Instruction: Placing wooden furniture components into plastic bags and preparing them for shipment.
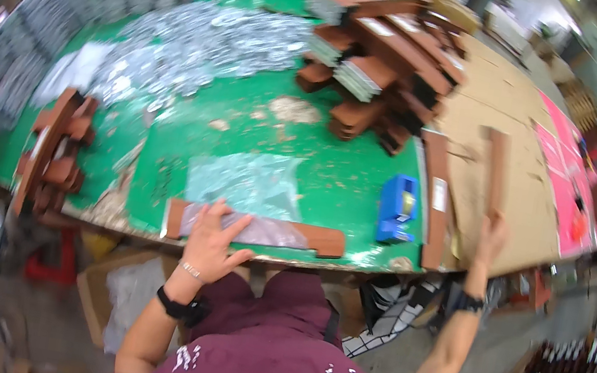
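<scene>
- Over the cardboard at the person's right, the right hand (490, 240) is closed around the near end of a brown bar (495, 171), which points away toward the far side; motion blur makes it hard to say whether the bar touches the cardboard (492, 100).
- The right forearm reaches forward from the lower edge, nearly straight, its wrist just past the table's near edge.
- The left hand (212, 241) is spread, fingers apart and thumb out to the right, resting on thin film (268, 233) over a notched brown piece (325, 241); it clasps nothing.
- That piece lies crosswise along the near edge of the green table (348, 171), with a crumpled teal sheet (244, 182) just beyond it.
- Between the hands stand a blue tape dispenser (396, 210) and, just right of it, a long brown strip (433, 200) lying lengthwise.
- Green surface shows from the teal sheet up to a stack of brown pieces (397, 54); bare cardboard runs right of the bar to a pink sheet (557, 181).
- At far left, a smaller brown pile (47, 147) borders the near corner.
</scene>
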Motion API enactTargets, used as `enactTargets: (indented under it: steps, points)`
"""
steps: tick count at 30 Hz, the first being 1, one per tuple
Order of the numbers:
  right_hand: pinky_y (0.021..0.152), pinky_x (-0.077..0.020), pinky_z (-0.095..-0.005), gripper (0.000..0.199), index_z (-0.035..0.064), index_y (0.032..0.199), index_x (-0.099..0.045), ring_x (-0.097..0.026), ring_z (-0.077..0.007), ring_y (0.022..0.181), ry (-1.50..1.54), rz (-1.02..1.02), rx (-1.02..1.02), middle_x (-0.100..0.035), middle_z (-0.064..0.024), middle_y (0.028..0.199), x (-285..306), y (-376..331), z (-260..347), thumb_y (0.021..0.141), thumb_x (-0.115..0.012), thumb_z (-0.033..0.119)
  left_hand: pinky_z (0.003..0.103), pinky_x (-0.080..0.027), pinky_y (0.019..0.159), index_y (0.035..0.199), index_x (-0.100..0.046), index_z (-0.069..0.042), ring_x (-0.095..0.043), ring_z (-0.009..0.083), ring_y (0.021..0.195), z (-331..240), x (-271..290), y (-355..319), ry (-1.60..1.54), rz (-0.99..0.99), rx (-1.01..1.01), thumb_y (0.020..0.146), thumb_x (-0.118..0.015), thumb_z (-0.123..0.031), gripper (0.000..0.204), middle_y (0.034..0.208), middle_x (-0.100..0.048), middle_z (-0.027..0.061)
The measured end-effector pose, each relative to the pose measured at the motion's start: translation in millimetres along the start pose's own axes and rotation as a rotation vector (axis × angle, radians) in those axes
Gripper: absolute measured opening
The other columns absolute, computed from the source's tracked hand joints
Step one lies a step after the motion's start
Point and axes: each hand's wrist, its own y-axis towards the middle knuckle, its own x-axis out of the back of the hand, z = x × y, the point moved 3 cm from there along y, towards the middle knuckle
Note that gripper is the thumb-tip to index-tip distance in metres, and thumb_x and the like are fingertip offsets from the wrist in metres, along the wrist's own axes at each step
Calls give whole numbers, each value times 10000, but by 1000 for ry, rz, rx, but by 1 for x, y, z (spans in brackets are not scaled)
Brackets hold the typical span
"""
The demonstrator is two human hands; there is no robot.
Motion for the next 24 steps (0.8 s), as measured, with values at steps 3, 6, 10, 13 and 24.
enactTargets:
  steps: [3,6,10,13,24]
  points:
    - [944,-388,-341,353,-3,1222,-535,-528,-246,1090,186,-154,36,-564,-126,1199,61,-7,99,907,-591,147,509,-234,1079,1362,-433,-89,-329,406,1281,5,-2,2,-66,59,19,818,-585,-472,682,1309,-389,222]
    - [882,-416,-303,381,-4,1298,-452,-514,-178,1043,757,125,21,-529,-102,1216,96,-40,203,923,-512,31,473,-234,1093,1427,-302,-61,-288,395,1322,15,-4,2,-324,-53,85,872,-520,-486,732,1411,-325,201]
    - [961,-395,-362,477,28,1139,-565,-506,-277,1116,905,778,474,-530,-148,1203,73,-105,334,679,-650,-64,424,-207,1121,1486,-85,-105,-269,288,1362,74,-38,-25,-1554,-521,266,896,-410,-617,846,1460,-293,137]
    - [912,-429,-381,516,58,1164,-572,-506,-320,1078,892,883,606,-533,-148,1172,19,-148,362,677,-737,16,427,-230,1110,1486,-96,-162,-281,279,1355,77,-11,-35,-1963,-936,270,912,-370,-613,780,1470,-297,93]
    - [942,-376,-425,542,67,1193,-537,-485,-324,1105,493,823,897,-531,-111,1200,-32,-171,375,687,-730,99,500,-199,1111,1411,-301,-89,-261,302,1378,54,53,-56,-241,-570,350,755,-715,-404,837,1462,-316,123]
